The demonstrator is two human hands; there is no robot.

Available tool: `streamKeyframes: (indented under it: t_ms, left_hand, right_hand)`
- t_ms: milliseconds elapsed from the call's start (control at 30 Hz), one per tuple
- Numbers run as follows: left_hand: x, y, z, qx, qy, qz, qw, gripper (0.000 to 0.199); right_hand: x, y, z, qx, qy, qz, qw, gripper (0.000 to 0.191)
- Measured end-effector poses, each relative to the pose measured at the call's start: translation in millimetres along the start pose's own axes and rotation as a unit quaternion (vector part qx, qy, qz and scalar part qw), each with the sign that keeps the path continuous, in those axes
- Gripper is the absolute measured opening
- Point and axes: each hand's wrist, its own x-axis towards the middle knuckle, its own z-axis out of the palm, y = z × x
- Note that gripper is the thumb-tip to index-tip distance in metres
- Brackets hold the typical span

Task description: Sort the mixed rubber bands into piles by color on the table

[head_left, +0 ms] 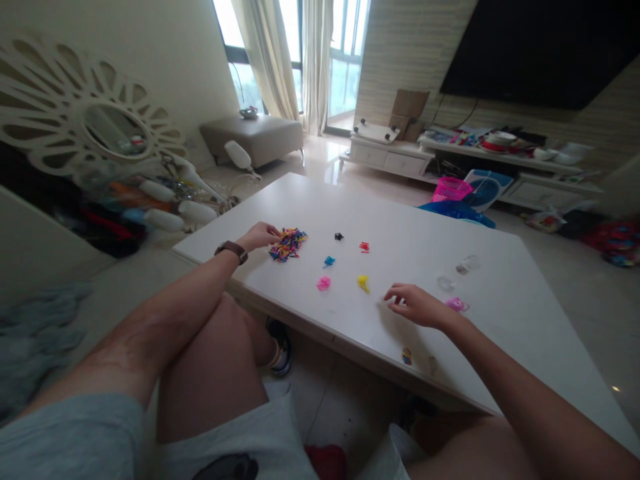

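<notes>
While at left grip (260, 235), multicoloured pile (290, 247)

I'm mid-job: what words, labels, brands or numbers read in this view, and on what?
No text can be read.
Pile: pieces too small to show any lettering.
Yellow-blue piece: too small to tell.
Shorts: dark print, cut off, no legible letters.
TV: dark, no words.

One worktop (310, 200) carries one multicoloured pile (289, 245) and five single-colour clusters (363, 283), one each in black, red, blue, yellow and pink. One left hand (257, 236), one right hand (414, 305), one wristwatch (233, 251) and one television (535, 53) show
</notes>
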Motion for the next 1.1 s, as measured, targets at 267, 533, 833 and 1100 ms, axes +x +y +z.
streamKeyframes:
  t_ms: [267,533,833,1100]
  left_hand:
    - [8,4,20.0,0.107,0.022,0.043,0.993,0.037]
    - [19,-1,29.2,0.111,0.037,0.012,0.993,0.032]
    - [11,4,21.3,0.125,0.033,0.025,0.991,0.021]
    - [15,1,25.0,0.125,0.043,0.024,0.991,0.036]
  right_hand:
    - [2,0,3,0.001,-0.016,0.004,1.000,0.018]
    - [1,0,2,-0.007,-0.016,0.006,1.000,0.019]
    - [0,1,0,-0.001,-0.010,-0.002,1.000,0.019]
    - [0,1,0,0.003,-0.015,0.001,1.000,0.019]
